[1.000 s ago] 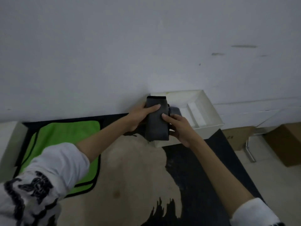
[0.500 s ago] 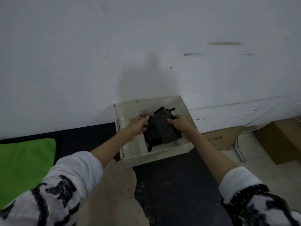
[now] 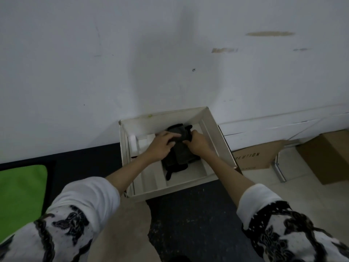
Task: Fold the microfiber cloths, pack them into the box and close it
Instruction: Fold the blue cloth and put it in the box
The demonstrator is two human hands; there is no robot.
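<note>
An open white box [image 3: 217,140] with inner cardboard dividers stands on the dark mat against the white wall. A folded dark grey microfiber cloth [image 3: 181,154] with black edging lies inside its right compartment. Both my hands are down in the box on top of that cloth. My left hand [image 3: 160,146] grips its left upper part with curled fingers. My right hand [image 3: 198,143] pinches its upper right edge. A green cloth [image 3: 20,190] with black trim lies flat on the mat at the far left.
A black and beige mat [image 3: 188,220] covers the surface in front of the box. Brown cardboard boxes [image 3: 324,154] and a flattened carton [image 3: 253,157] sit on the floor to the right, beside a metal leg [image 3: 277,167]. The wall rises directly behind the box.
The folded grey cloth went from being held up in front of the box to lying down inside its right compartment. Both hands followed it in and stay on it.
</note>
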